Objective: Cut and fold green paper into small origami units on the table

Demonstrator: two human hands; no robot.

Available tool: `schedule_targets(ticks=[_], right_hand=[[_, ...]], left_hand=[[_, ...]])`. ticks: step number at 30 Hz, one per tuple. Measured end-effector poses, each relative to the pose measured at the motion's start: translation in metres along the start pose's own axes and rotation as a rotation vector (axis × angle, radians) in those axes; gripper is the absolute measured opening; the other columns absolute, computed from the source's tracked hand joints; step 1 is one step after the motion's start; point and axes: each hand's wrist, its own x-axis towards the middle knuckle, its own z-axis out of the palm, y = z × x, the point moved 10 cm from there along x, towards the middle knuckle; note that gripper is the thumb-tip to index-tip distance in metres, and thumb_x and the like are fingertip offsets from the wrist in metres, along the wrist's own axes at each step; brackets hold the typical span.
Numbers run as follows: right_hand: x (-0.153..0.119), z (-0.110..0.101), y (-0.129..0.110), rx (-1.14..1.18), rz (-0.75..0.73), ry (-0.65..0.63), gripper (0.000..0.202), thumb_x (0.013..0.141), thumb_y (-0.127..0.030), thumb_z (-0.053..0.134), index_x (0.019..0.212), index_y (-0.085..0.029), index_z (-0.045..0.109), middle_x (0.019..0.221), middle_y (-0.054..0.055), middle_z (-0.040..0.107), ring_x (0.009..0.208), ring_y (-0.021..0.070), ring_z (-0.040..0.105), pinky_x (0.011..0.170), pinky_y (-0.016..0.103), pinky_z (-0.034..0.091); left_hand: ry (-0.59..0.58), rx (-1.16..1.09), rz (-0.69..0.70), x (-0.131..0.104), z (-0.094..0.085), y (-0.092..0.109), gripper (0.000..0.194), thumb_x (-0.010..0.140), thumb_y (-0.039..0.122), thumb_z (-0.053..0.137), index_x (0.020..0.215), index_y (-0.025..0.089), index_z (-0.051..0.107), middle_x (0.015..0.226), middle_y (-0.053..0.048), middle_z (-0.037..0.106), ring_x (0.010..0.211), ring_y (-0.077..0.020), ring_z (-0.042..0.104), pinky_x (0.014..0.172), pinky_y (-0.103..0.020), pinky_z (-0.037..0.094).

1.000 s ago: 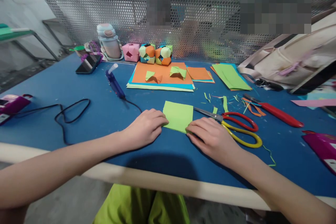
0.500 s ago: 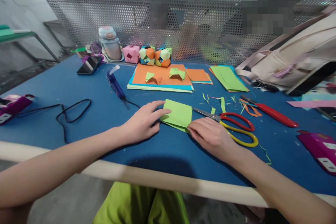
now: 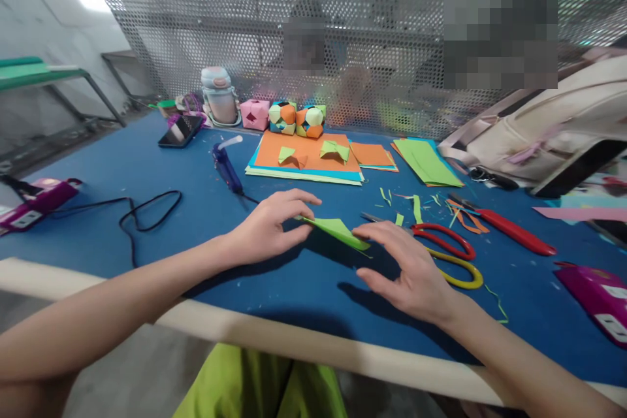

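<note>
A folded green sheet of paper [image 3: 339, 231] is held up off the blue table, tilted so that it shows nearly edge-on. My left hand [image 3: 274, 221] pinches its left end between thumb and fingers. At the paper's right end, my right hand [image 3: 404, 264] has its thumb and fingers spread apart, the fingertips at the paper's edge. Scissors with red and yellow handles [image 3: 443, 230] lie just beyond my right hand, their blades partly hidden by it. Two small folded paper pieces, one green [image 3: 335, 151] and one green and orange [image 3: 292, 158], rest on stacked orange sheets [image 3: 274, 144].
Behind the stack stand paper cubes [image 3: 282, 117] and a bottle [image 3: 220, 96]. A blue glue gun [image 3: 225, 168] and phone [image 3: 180, 131] lie to the left. On the right are green sheets [image 3: 427, 162], paper scraps [image 3: 417, 208], a red-handled cutter [image 3: 516, 233], a purple power strip [image 3: 595, 297] and a bag [image 3: 553, 114].
The green paper has been lifted from the table and tipped up. My right hand has opened, its thumb coming away from the paper. The view has shifted slightly.
</note>
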Motion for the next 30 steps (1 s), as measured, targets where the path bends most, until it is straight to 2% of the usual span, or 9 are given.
schedule_targets(ticks=[2, 5, 7, 9, 12, 14, 20, 25, 30], right_hand=[[0.004, -0.004, -0.003, -0.008, 0.015, 0.036, 0.030, 0.085, -0.032, 0.059, 0.111, -0.019, 0.054, 0.101, 0.011, 0.067, 0.095, 0.0240, 0.062, 0.086, 0.041, 0.047], [0.012, -0.009, 0.001, 0.074, 0.120, 0.089, 0.009, 0.088, -0.022, 0.052, 0.088, -0.021, 0.061, 0.082, 0.005, 0.068, 0.076, 0.0176, 0.063, 0.075, 0.032, 0.049], [0.016, -0.007, 0.013, 0.168, 0.271, 0.092, 0.017, 0.088, -0.024, 0.051, 0.075, -0.021, 0.061, 0.071, 0.002, 0.065, 0.065, 0.0153, 0.060, 0.063, 0.028, 0.048], [0.015, 0.001, 0.032, 0.284, 0.469, 0.072, 0.021, 0.085, -0.033, 0.054, 0.071, -0.020, 0.062, 0.063, 0.001, 0.062, 0.057, 0.0142, 0.057, 0.053, 0.026, 0.045], [0.006, 0.022, 0.054, 0.521, 0.731, 0.038, 0.028, 0.078, -0.045, 0.060, 0.071, -0.018, 0.064, 0.055, -0.001, 0.058, 0.051, 0.0125, 0.053, 0.049, 0.024, 0.042], [0.001, 0.034, 0.060, 0.655, 0.827, 0.035, 0.032, 0.073, -0.049, 0.065, 0.070, -0.017, 0.064, 0.056, -0.001, 0.057, 0.051, 0.0117, 0.052, 0.050, 0.024, 0.041], [-0.004, 0.047, 0.057, 0.768, 0.901, 0.013, 0.036, 0.066, -0.052, 0.070, 0.066, -0.017, 0.063, 0.056, -0.002, 0.056, 0.050, 0.0105, 0.051, 0.051, 0.024, 0.040], [-0.004, 0.055, 0.048, 0.771, 0.912, -0.074, 0.033, 0.068, -0.049, 0.069, 0.061, -0.017, 0.063, 0.047, -0.003, 0.056, 0.047, 0.0106, 0.051, 0.051, 0.024, 0.040], [-0.005, 0.062, 0.042, 0.848, 0.930, -0.111, 0.036, 0.067, -0.052, 0.068, 0.063, -0.017, 0.063, 0.048, -0.001, 0.060, 0.046, 0.0103, 0.052, 0.050, 0.023, 0.041]], left_hand=[[-0.012, -0.086, -0.041, 0.001, -0.003, 0.005, 0.008, 0.081, 0.016, 0.053, 0.082, 0.017, 0.061, 0.105, -0.009, 0.067, 0.100, -0.0169, 0.061, 0.090, -0.032, 0.046], [-0.021, -0.266, -0.180, -0.001, -0.005, -0.001, 0.008, 0.080, 0.019, 0.054, 0.079, 0.015, 0.062, 0.092, -0.006, 0.068, 0.087, -0.0155, 0.062, 0.080, -0.028, 0.048], [-0.005, -0.421, -0.321, -0.005, -0.003, -0.012, 0.012, 0.081, 0.025, 0.055, 0.080, 0.015, 0.062, 0.082, -0.003, 0.066, 0.075, -0.0139, 0.061, 0.069, -0.026, 0.048], [0.014, -0.596, -0.448, -0.011, 0.001, -0.024, 0.017, 0.079, 0.030, 0.059, 0.084, 0.014, 0.061, 0.078, -0.001, 0.064, 0.069, -0.0126, 0.059, 0.062, -0.024, 0.046], [0.008, -0.819, -0.571, -0.018, 0.013, -0.034, 0.025, 0.074, 0.032, 0.067, 0.090, 0.015, 0.059, 0.085, -0.002, 0.066, 0.074, -0.0132, 0.061, 0.067, -0.024, 0.047], [-0.008, -0.900, -0.637, -0.022, 0.021, -0.039, 0.030, 0.071, 0.033, 0.070, 0.092, 0.014, 0.060, 0.089, -0.003, 0.067, 0.078, -0.0145, 0.062, 0.071, -0.025, 0.048], [-0.039, -0.990, -0.778, -0.029, 0.031, -0.048, 0.034, 0.068, 0.040, 0.073, 0.086, 0.013, 0.062, 0.079, -0.004, 0.068, 0.067, -0.0139, 0.063, 0.063, -0.023, 0.047], [-0.069, -0.974, -0.829, -0.031, 0.036, -0.056, 0.035, 0.067, 0.042, 0.074, 0.082, 0.011, 0.066, 0.077, -0.007, 0.070, 0.065, -0.0159, 0.065, 0.062, -0.026, 0.049], [-0.049, -0.951, -0.856, -0.033, 0.034, -0.063, 0.032, 0.065, 0.039, 0.076, 0.079, 0.011, 0.067, 0.076, -0.008, 0.071, 0.064, -0.0175, 0.066, 0.061, -0.027, 0.050]])
